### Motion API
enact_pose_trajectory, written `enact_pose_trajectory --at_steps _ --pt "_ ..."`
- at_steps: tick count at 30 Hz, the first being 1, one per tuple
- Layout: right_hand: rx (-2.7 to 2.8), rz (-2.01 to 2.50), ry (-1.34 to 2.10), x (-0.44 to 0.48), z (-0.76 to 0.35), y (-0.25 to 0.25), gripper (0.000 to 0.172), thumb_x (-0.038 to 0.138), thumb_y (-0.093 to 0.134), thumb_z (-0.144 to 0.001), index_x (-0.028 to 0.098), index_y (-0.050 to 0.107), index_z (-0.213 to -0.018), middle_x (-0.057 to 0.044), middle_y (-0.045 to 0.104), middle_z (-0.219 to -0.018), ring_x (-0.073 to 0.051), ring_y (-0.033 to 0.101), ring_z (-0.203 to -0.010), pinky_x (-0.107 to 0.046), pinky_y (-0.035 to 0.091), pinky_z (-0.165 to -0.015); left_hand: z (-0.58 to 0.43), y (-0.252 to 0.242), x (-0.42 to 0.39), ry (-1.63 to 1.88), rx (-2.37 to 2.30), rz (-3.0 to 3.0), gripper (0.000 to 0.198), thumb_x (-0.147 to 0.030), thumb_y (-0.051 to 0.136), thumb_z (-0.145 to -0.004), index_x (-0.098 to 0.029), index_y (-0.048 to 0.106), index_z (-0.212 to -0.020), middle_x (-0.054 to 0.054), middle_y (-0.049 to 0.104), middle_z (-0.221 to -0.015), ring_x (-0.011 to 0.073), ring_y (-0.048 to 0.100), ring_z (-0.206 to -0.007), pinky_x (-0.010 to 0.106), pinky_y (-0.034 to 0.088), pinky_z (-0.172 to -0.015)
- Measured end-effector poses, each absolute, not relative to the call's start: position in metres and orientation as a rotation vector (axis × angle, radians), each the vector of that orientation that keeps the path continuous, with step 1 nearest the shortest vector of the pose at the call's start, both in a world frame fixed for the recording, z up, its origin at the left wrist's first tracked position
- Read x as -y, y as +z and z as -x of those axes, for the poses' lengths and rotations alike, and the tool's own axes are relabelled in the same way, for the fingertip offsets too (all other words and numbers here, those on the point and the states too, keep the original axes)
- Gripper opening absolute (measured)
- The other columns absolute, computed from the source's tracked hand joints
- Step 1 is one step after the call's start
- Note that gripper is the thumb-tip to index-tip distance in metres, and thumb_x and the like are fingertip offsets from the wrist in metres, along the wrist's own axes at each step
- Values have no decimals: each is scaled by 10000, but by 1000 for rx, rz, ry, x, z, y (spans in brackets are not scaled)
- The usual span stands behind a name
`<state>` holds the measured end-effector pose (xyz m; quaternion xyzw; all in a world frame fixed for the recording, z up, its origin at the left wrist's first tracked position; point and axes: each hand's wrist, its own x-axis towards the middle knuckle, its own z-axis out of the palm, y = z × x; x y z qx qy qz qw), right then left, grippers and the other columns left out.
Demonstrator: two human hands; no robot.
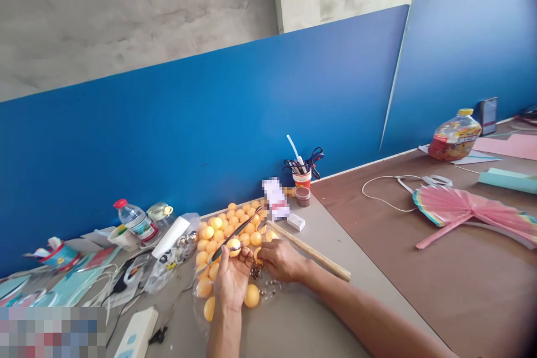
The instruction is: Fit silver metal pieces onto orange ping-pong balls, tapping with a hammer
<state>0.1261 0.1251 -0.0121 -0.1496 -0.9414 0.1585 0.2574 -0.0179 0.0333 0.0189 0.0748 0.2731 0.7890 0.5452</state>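
My left hand (pixel 235 282) is palm up, its thumb and fingers round an orange ball with a shiny silver part (pixel 234 246). To its right, my right hand (pixel 282 259) has its fingers pinched at an orange ball piece (pixel 258 255), whose exact shape is partly hidden. Many orange table tennis balls (pixel 230 224) lie in a clear plastic bag behind and left of the hands. Under my fingers sits a small cluster of dark metal beads (pixel 255 272). A loose orange ball (pixel 251 295) rests between the wrists. Across the balls lies a thin dark tool (pixel 239 229).
A wooden stick (pixel 312 251) lies beside my right forearm. Behind stand a cup of tools (pixel 302 179) and a small jar (pixel 302 197). Leftward are a water bottle (pixel 136 222), cords and a power strip (pixel 136 333). A pink paper fan (pixel 465 210) and a juice bottle (pixel 455 137) are rightward.
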Motion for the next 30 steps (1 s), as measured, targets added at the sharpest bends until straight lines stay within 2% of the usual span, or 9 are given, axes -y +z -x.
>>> enact_pose_trajectory --at_steps 3,10,15,20,24,30 --pt "2618 399 396 -120 -125 -11 190 152 485 -880 186 660 -814 -61 626 -832 -154 483 -685 -288 358 -675 17 19 -33 1877 -652 -164 207 -248 571 -950 -120 729 -911 100 719 -789 153 672 -654 302 602 -697" --pt "2720 508 224 -112 -116 -20 161 279 586 -876 187 707 -931 -112 634 -972 -247 512 -900 -360 389 -759 11 16 -35 1841 -737 -147 191 -211 559 -944 -111 703 -868 95 716 -754 156 670 -642 296 594 -658" --pt "2674 530 292 -112 -109 -31 141 252 571 -889 203 692 -942 -85 663 -956 -228 520 -889 -365 394 -811 8 21 -36 1841 -803 -138 232 -195 529 -952 -116 670 -786 102 722 -738 155 680 -621 288 595 -642" --pt "2519 519 419 -113 -110 -32 107 174 550 -862 191 655 -870 -73 680 -965 -211 552 -906 -338 399 -821 9 23 -34 1853 -814 -129 150 -174 552 -934 -104 682 -910 98 722 -728 160 676 -596 293 597 -621" --pt "2416 522 587 -120 -111 -33 96 135 557 -816 176 598 -739 -60 655 -851 -181 556 -805 -299 418 -761 9 23 -35 1840 -820 -122 158 -180 584 -917 -123 676 -1033 74 722 -741 160 680 -593 299 600 -627" --pt "2374 559 677 -124 -110 -34 114 94 546 -756 180 556 -683 -46 641 -782 -166 562 -752 -271 431 -725 7 25 -35 1830 -839 -118 187 -172 562 -926 -129 671 -1071 64 719 -726 160 684 -592 295 600 -625"
